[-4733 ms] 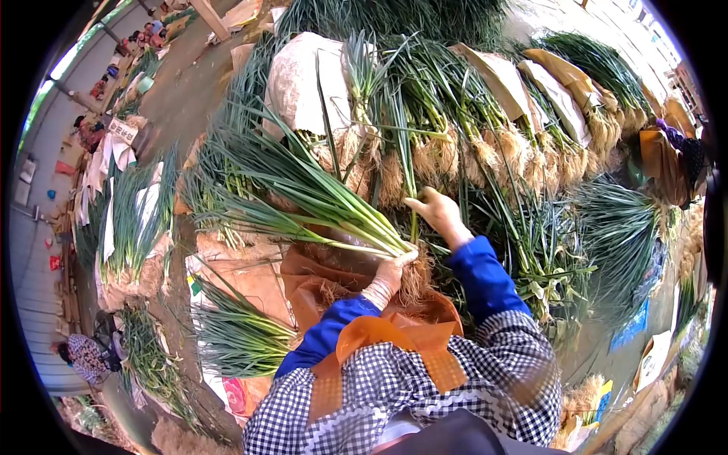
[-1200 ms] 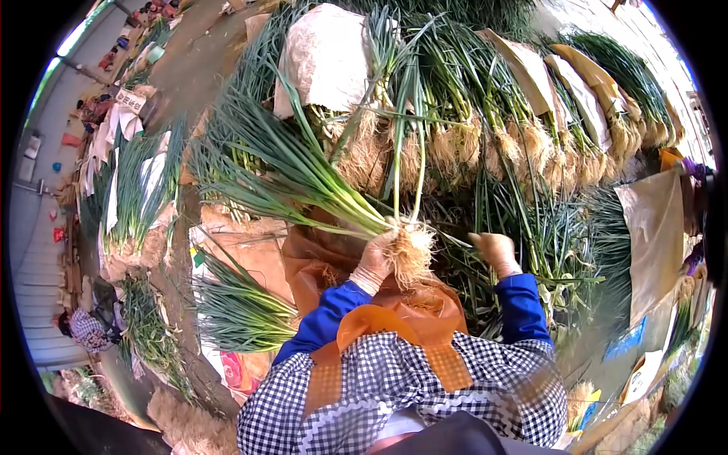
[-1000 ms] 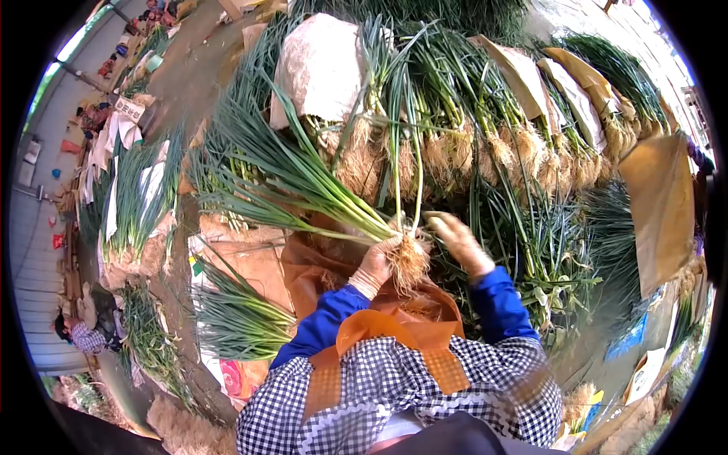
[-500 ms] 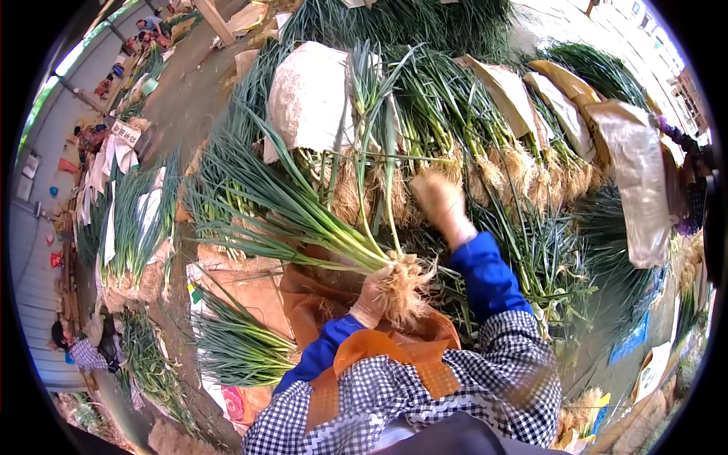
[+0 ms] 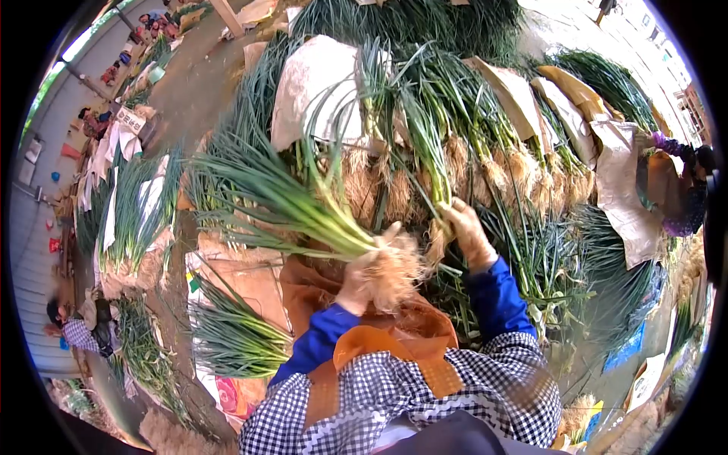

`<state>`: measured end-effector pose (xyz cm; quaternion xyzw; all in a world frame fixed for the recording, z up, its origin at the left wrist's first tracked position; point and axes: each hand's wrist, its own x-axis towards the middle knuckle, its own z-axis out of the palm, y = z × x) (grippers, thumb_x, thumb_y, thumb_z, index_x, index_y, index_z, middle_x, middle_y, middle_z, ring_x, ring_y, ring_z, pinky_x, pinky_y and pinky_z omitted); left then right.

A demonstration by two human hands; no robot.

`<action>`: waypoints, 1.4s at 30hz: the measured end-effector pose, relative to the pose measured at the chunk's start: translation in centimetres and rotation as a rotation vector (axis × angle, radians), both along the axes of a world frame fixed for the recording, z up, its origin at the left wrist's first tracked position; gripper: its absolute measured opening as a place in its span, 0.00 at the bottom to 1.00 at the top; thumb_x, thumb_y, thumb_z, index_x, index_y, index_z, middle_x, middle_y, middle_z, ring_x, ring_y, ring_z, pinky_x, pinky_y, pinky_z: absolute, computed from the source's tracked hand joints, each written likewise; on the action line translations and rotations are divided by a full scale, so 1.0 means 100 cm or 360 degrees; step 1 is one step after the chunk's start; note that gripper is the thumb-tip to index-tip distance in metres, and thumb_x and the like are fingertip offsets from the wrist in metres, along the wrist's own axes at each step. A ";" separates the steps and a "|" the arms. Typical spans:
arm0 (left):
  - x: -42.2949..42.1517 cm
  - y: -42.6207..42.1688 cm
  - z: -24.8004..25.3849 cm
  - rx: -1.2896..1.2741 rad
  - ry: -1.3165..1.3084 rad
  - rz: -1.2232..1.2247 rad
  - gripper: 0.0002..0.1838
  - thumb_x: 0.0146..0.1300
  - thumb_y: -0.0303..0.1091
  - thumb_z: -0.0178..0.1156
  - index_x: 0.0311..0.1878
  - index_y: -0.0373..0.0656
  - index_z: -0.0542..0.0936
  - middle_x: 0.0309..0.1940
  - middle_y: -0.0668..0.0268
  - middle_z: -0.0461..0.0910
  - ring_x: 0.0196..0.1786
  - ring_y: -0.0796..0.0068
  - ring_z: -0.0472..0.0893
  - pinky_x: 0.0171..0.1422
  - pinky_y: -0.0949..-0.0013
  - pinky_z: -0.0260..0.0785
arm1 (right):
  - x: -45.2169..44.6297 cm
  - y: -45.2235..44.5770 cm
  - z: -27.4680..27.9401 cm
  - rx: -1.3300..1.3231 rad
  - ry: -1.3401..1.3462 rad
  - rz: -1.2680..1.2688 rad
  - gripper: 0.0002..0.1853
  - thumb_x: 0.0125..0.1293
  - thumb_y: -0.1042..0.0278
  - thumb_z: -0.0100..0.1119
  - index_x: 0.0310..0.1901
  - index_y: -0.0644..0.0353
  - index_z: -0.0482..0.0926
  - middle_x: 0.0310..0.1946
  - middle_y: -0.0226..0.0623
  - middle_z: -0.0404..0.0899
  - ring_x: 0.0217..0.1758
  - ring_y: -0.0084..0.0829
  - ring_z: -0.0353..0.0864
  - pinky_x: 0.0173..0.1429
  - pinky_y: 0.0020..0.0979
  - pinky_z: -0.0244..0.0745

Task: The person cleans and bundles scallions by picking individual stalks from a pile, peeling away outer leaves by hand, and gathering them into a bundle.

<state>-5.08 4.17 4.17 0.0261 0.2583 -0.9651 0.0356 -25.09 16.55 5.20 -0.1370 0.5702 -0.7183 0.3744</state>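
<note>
My left hand (image 5: 359, 279) is closed round the lower stems of a bunch of green onions (image 5: 322, 220), its leaves fanned to the upper left and its pale roots hanging over my lap. The bunch is slightly blurred. To the right, my right hand (image 5: 464, 230) grips a smaller group of green onions (image 5: 431, 152) by the stems just above their roots. Behind both hands stands a row of onions with tan roots (image 5: 523, 182), partly under a white sack (image 5: 317, 95). An orange apron (image 5: 315, 284) covers my lap.
A bundle of onions (image 5: 239, 334) lies on sacking at the left. Loose leaves (image 5: 531, 258) are heaped at the right. A co-worker in purple sleeves (image 5: 675, 148) is at the far right beside a tan sheet (image 5: 626, 189). Another person (image 5: 80, 330) crouches at far left.
My right hand has moved from over the root row down onto a group of onions and closed on it. The bunch in my left hand has shifted slightly; the co-worker's sheet has lowered.
</note>
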 end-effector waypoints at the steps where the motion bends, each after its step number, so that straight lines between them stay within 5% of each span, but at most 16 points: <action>1: -0.004 0.010 -0.020 -0.1144 -0.0342 0.0070 0.12 0.58 0.28 0.56 0.47 0.41 0.75 0.39 0.62 0.77 0.41 0.67 0.77 0.52 0.61 0.71 | 0.020 0.004 -0.010 0.0002 -0.0076 0.0037 0.09 0.63 0.66 0.57 0.42 0.59 0.76 0.30 0.25 0.77 0.29 0.18 0.74 0.32 0.19 0.69; 3: -0.005 0.022 -0.069 -0.1196 -0.0462 -0.0064 0.14 0.58 0.24 0.55 0.49 0.41 0.73 0.42 0.63 0.77 0.43 0.71 0.78 0.51 0.66 0.73 | 0.051 0.005 -0.029 -0.0089 -0.0308 0.0124 0.07 0.64 0.67 0.55 0.42 0.59 0.76 0.31 0.26 0.77 0.34 0.18 0.76 0.37 0.20 0.71; 6: -0.010 0.032 -0.054 -0.1138 -0.0616 -0.0215 0.13 0.57 0.23 0.56 0.47 0.41 0.74 0.41 0.64 0.77 0.43 0.70 0.78 0.51 0.65 0.73 | 0.062 0.009 -0.028 -0.0251 -0.0592 0.0225 0.11 0.65 0.67 0.55 0.46 0.61 0.76 0.37 0.29 0.79 0.37 0.21 0.77 0.43 0.24 0.73; 7: -0.010 0.028 -0.065 -0.1220 -0.0609 -0.0224 0.12 0.57 0.22 0.55 0.45 0.41 0.74 0.40 0.65 0.77 0.43 0.71 0.78 0.51 0.66 0.73 | 0.044 0.007 -0.063 -0.0033 -0.0220 0.0378 0.15 0.64 0.63 0.57 0.48 0.64 0.75 0.40 0.32 0.79 0.38 0.23 0.78 0.44 0.26 0.74; 8: -0.011 0.028 -0.065 -0.1221 -0.0609 -0.0212 0.12 0.57 0.22 0.55 0.45 0.41 0.74 0.40 0.65 0.77 0.43 0.71 0.78 0.51 0.66 0.73 | 0.039 0.003 -0.099 0.0359 0.0711 -0.0017 0.16 0.61 0.58 0.61 0.41 0.63 0.77 0.36 0.35 0.80 0.35 0.26 0.79 0.40 0.28 0.74; 10: -0.011 0.032 -0.066 -0.1465 -0.0724 -0.0082 0.12 0.56 0.21 0.55 0.45 0.41 0.74 0.39 0.66 0.76 0.42 0.71 0.78 0.51 0.68 0.73 | 0.030 -0.017 -0.030 0.1258 0.1478 -0.0037 0.18 0.57 0.52 0.63 0.33 0.61 0.77 0.30 0.38 0.80 0.30 0.34 0.80 0.37 0.33 0.74; 13: -0.015 0.032 -0.079 -0.1530 -0.0740 -0.0048 0.12 0.55 0.19 0.56 0.44 0.40 0.74 0.38 0.67 0.76 0.41 0.73 0.77 0.50 0.71 0.72 | 0.014 -0.039 -0.047 0.1315 0.1989 0.0060 0.16 0.60 0.53 0.60 0.27 0.58 0.75 0.21 0.39 0.75 0.24 0.36 0.76 0.28 0.34 0.71; 19: -0.017 0.034 -0.094 -0.1463 -0.0935 0.0031 0.12 0.55 0.20 0.56 0.43 0.39 0.75 0.38 0.66 0.76 0.42 0.73 0.77 0.52 0.69 0.71 | 0.044 -0.025 -0.061 0.0900 0.2131 0.0009 0.16 0.61 0.56 0.57 0.22 0.57 0.73 0.16 0.39 0.73 0.18 0.43 0.73 0.22 0.37 0.68; 21: -0.017 0.034 -0.087 -0.1369 -0.0959 0.0021 0.14 0.55 0.21 0.56 0.46 0.38 0.75 0.40 0.65 0.77 0.43 0.72 0.77 0.53 0.69 0.70 | 0.067 0.000 -0.064 0.0631 0.1561 0.0280 0.15 0.62 0.59 0.57 0.27 0.63 0.75 0.17 0.38 0.73 0.18 0.29 0.71 0.23 0.31 0.66; 22: -0.016 0.034 -0.084 -0.1280 -0.0983 0.0007 0.16 0.55 0.23 0.57 0.49 0.36 0.75 0.41 0.63 0.78 0.44 0.71 0.78 0.54 0.68 0.70 | 0.083 0.019 -0.010 0.0592 0.0592 0.0404 0.14 0.65 0.60 0.54 0.29 0.63 0.75 0.17 0.31 0.72 0.19 0.23 0.69 0.23 0.27 0.64; 26: -0.013 0.029 -0.074 -0.1157 -0.0709 0.0029 0.19 0.55 0.23 0.54 0.52 0.37 0.72 0.47 0.56 0.76 0.49 0.64 0.76 0.59 0.60 0.69 | 0.054 0.115 -0.002 0.0784 0.0056 0.0464 0.09 0.65 0.64 0.55 0.31 0.59 0.78 0.20 0.17 0.69 0.19 0.09 0.62 0.21 0.14 0.55; 28: -0.011 0.028 -0.067 -0.1164 -0.0629 -0.0034 0.18 0.55 0.23 0.55 0.51 0.39 0.71 0.48 0.54 0.75 0.50 0.63 0.76 0.59 0.60 0.69 | 0.005 0.149 -0.064 0.2384 0.1629 0.1163 0.15 0.62 0.51 0.55 0.36 0.54 0.80 0.23 0.32 0.80 0.25 0.32 0.80 0.28 0.31 0.71; 32: -0.010 0.028 -0.059 -0.1296 -0.0673 -0.0028 0.17 0.54 0.23 0.55 0.49 0.39 0.72 0.45 0.58 0.77 0.47 0.67 0.76 0.55 0.63 0.70 | 0.018 0.045 -0.034 0.1429 0.1508 0.0042 0.20 0.57 0.44 0.58 0.32 0.56 0.78 0.22 0.45 0.77 0.29 0.47 0.78 0.33 0.40 0.73; 36: -0.010 0.032 -0.075 -0.1706 -0.0877 0.0208 0.13 0.53 0.20 0.57 0.43 0.41 0.75 0.39 0.69 0.75 0.44 0.76 0.75 0.55 0.72 0.68 | 0.015 -0.038 -0.032 0.1124 0.1847 -0.0166 0.21 0.56 0.45 0.60 0.26 0.57 0.73 0.18 0.42 0.74 0.23 0.45 0.76 0.29 0.38 0.71; 38: -0.009 0.030 -0.083 -0.1759 -0.0887 0.0187 0.14 0.53 0.19 0.57 0.44 0.40 0.75 0.39 0.69 0.75 0.44 0.76 0.75 0.55 0.73 0.68 | 0.009 -0.059 -0.025 0.1317 0.1946 -0.0039 0.23 0.56 0.44 0.61 0.23 0.57 0.69 0.15 0.40 0.71 0.19 0.39 0.73 0.26 0.36 0.70; 42: -0.008 0.034 -0.089 -0.1937 -0.0904 0.0174 0.15 0.53 0.18 0.57 0.46 0.40 0.75 0.39 0.69 0.76 0.44 0.76 0.75 0.53 0.74 0.68 | -0.010 -0.074 -0.058 0.1530 0.2100 0.0225 0.21 0.58 0.43 0.57 0.30 0.56 0.73 0.20 0.39 0.75 0.27 0.41 0.78 0.33 0.37 0.73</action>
